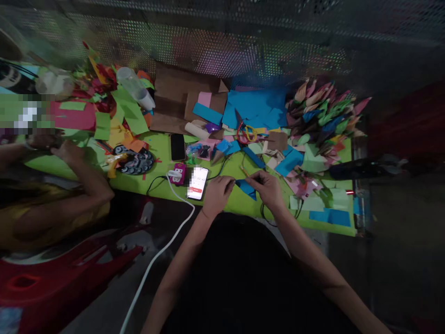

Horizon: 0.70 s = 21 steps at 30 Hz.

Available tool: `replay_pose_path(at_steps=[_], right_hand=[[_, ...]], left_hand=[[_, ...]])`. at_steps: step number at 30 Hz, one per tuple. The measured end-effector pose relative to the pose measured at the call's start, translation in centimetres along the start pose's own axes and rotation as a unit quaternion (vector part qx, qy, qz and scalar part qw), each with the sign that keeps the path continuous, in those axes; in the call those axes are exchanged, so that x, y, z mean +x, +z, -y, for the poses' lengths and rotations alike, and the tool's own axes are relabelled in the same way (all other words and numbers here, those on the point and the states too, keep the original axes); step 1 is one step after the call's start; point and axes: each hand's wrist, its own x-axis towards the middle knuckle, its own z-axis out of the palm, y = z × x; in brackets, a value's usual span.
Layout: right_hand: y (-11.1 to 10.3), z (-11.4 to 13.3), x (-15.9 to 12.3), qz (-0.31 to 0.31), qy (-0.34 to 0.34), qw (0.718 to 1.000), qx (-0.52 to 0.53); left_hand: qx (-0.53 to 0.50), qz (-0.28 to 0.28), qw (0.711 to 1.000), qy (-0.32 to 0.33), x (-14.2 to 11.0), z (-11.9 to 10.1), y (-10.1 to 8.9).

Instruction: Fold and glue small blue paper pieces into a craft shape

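The green tabletop (pixel 162 144) runs across the middle of the frame, its near edge just beyond my dark-clothed body at the bottom centre and its right end at a frame post (pixel 363 208) in the right of the frame. Along the far side, at the top, a perforated screen (pixel 208 44) closes it off. Bare green shows in a narrow strip between my hands and the near edge, and in a patch left of the dark phone (pixel 178 147); elsewhere, paper scraps crowd the surface.

My left hand (pixel 220 191), at the centre, is narrowed to a pinch, thumb and fingertip meeting at the left tip of a small blue paper piece (pixel 247 190). My right hand (pixel 267 188), just right of centre, pinches the same piece near its upper right; the paper hangs between the two, tapering toward the left.

The lit phone (pixel 199 183) lies just left of my left hand, with a magenta box (pixel 178 175) beside it. Beyond my hands are scissors (pixel 251 133) and blue sheets (pixel 255 106); a bunch of pointed paper shapes (pixel 323 111) stands in the upper right. A co-worker's hand (pixel 71 152) is well apart, at the left.
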Motion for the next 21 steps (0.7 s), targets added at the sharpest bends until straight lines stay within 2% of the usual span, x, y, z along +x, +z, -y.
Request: replay_pose_path(at_steps=[6, 13, 17, 21], right_hand=[[0.0, 0.1, 0.0, 0.009, 0.003, 1.0, 0.007], [-0.2, 0.3, 0.0, 0.037, 0.001, 0.999, -0.015], [-0.6, 0.3, 0.3, 0.08, 0.006, 0.997, 0.018], [-1.6, 0.5, 0.4, 0.095, -0.022, 0.993, 0.066]], left_hand=[[0.058, 0.024, 0.998, 0.024, -0.2, 0.0, 0.1], [0.055, 0.081, 0.995, 0.012, 0.3, -0.4, -0.1], [-0.043, 0.083, 0.995, -0.045, 0.3, -0.6, 0.3], [-0.157, 0.042, 0.978, -0.135, 0.1, -0.2, 0.7]])
